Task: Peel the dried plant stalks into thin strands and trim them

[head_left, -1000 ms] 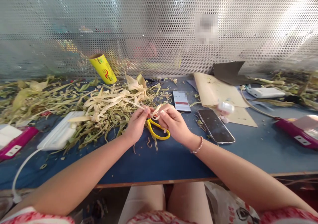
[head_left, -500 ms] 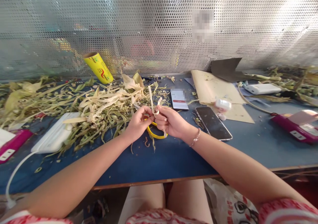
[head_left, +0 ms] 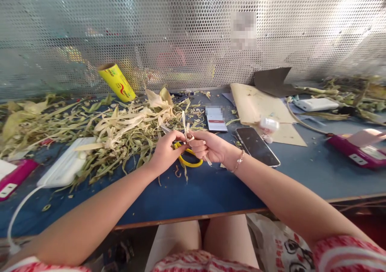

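Between my two hands is a pale strip of dried husk [head_left: 184, 121], looped or knotted at the fingertips. My left hand [head_left: 169, 148] pinches it from the left, thumb and forefinger pressed together. My right hand [head_left: 208, 145] is closed on the same strip from the right, and a loose end hangs out below its fingers. Beneath the hands, yellow scissor-like handles [head_left: 189, 164] lie on the blue table [head_left: 193, 197]; the rest of that tool is hidden. Left of my hands spreads a heap of dried husks and leaves [head_left: 129, 123].
A yellow tube [head_left: 117, 82] leans against the perforated metal wall [head_left: 187, 31]. Right of my hands lie a phone [head_left: 257, 146], a small card-like screen [head_left: 216, 119], brown paper [head_left: 250, 107] and a magenta power strip [head_left: 356, 153]. A white power bank [head_left: 64, 163] with a cable lies left.
The fingers of my right hand have shifted round the strip, and its loose end now sticks out lower right. My left hand stays pinched in nearly the same spot.
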`<action>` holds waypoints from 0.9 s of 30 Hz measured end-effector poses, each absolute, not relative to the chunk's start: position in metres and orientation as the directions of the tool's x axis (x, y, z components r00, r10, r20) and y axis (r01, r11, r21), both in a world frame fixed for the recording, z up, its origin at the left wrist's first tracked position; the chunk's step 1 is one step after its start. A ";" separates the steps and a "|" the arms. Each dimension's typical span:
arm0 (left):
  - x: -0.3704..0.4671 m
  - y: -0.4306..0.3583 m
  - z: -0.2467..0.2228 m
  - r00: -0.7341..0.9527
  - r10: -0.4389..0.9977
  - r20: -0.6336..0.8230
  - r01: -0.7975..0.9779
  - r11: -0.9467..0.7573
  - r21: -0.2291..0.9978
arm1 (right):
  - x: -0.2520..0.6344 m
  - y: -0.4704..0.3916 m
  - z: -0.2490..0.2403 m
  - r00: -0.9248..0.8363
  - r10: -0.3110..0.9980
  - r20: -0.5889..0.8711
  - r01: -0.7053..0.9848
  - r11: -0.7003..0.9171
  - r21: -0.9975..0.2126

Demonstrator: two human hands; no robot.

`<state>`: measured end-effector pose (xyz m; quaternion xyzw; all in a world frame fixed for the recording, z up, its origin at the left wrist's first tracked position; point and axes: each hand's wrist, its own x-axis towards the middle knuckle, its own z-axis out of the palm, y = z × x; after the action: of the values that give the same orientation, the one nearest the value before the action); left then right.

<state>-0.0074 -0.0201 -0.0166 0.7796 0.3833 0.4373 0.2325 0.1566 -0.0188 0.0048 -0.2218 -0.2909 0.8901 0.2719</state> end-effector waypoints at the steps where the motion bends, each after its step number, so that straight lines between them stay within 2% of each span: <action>1: -0.007 -0.021 -0.016 0.326 0.793 0.515 0.404 -0.609 0.682 | 0.156 -0.019 0.005 -0.753 0.615 -0.235 -0.360 -0.684 -0.635; 6: -0.004 -0.023 -0.019 0.308 0.797 0.520 0.381 -0.604 0.700 | 0.153 -0.020 0.004 -0.725 0.643 -0.249 -0.390 -0.680 -0.620; 15: 0.002 -0.027 -0.014 0.244 0.893 0.377 0.326 -0.442 0.836 | 0.144 -0.021 0.000 -0.654 0.711 -0.261 -0.444 -0.639 -0.628; 19: 0.000 -0.026 -0.013 0.246 0.926 0.287 0.292 -0.353 0.889 | 0.146 -0.021 0.001 -0.618 0.743 -0.257 -0.417 -0.588 -0.693; 22: -0.001 -0.025 -0.013 0.211 0.958 0.195 0.259 -0.247 0.934 | 0.146 -0.023 0.003 -0.542 0.814 -0.209 -0.379 -0.459 -0.804; 27: 0.000 -0.024 -0.014 0.158 0.982 0.099 0.196 -0.130 0.972 | 0.144 -0.026 -0.001 -0.336 0.942 0.005 -0.341 -0.116 -0.933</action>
<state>-0.0001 -0.0244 -0.0144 0.6126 0.4811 0.4353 0.4514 0.1436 -0.0262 -0.0008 -0.3241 -0.4634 0.6731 0.4766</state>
